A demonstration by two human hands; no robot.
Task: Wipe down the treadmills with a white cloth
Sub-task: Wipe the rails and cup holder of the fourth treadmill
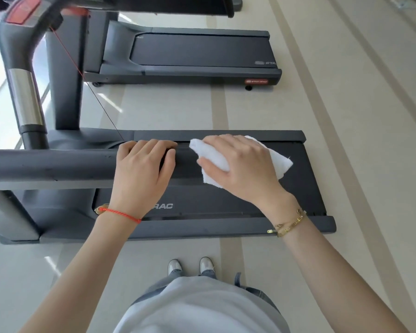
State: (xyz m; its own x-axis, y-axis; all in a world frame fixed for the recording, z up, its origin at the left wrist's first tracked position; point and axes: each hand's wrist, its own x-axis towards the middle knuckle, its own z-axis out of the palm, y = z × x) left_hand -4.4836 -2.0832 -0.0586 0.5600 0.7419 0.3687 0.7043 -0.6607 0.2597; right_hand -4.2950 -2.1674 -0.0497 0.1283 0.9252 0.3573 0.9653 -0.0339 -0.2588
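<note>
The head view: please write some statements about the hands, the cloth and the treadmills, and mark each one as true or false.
1. The right hand holds the white cloth. True.
2. The left hand holds a spray bottle. False: it grips the dark handrail of the near treadmill.
3. The cloth lies on the floor. False: it is in the right hand, above the near treadmill's belt.
4. A second treadmill stands beyond the near one. True.
5. The red string bracelet is on the right wrist. False: it is on the left wrist; the right wrist wears gold bracelets.
</note>
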